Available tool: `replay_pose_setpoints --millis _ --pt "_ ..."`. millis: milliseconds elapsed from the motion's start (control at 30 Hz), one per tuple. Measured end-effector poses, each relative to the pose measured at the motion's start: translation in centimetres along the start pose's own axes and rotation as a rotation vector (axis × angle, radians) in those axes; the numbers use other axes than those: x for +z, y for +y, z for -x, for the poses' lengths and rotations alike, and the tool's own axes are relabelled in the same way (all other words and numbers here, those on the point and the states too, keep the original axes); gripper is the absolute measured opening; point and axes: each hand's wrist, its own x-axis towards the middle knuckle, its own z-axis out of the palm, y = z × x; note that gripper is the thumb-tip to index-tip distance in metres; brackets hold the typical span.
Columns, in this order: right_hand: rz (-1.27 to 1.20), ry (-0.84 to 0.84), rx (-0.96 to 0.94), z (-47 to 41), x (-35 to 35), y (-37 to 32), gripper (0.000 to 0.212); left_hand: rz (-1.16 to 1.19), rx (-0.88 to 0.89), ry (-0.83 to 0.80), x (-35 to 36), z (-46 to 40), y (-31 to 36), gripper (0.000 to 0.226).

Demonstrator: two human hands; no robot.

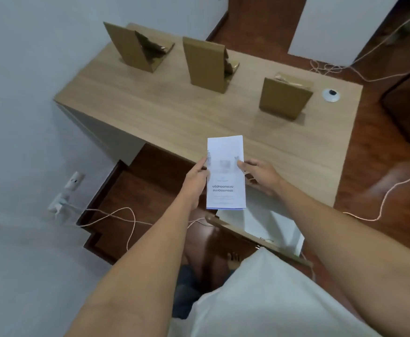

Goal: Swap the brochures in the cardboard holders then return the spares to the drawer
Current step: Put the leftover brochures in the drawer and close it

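Observation:
A stack of white brochures [225, 173] with dark printed text is held upright over the desk's front edge. My left hand [195, 182] grips its left edge and my right hand [262, 175] pinches its right edge. Three brown cardboard holders stand on the wooden desk [165, 113]: one at the far left [128, 48], one in the middle [205, 65] and one on the right [284, 99]. No brochures show in any of them. Below my hands the drawer [269, 229] is pulled open, white inside.
A small white round object [331, 94] with a dark centre lies at the desk's right end. Orange cords [116, 212] trail over the wooden floor on both sides. A wall socket with a plug [64, 193] sits at the left. My feet show under the drawer.

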Motion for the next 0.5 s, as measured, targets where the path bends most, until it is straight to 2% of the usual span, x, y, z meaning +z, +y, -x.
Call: replay_pose_setpoints --millis 233,500 --pt "-0.002 0.205 -0.019 2.7 -1.7 0.4 0.019 -0.177 -0.003 -0.279 0.5 -3.3 1.6 0.072" --pt "-0.095 0.39 -0.033 5.4 -0.6 0.5 0.018 -0.265 0.003 -0.465 0.8 -5.2 3.1 0.067"
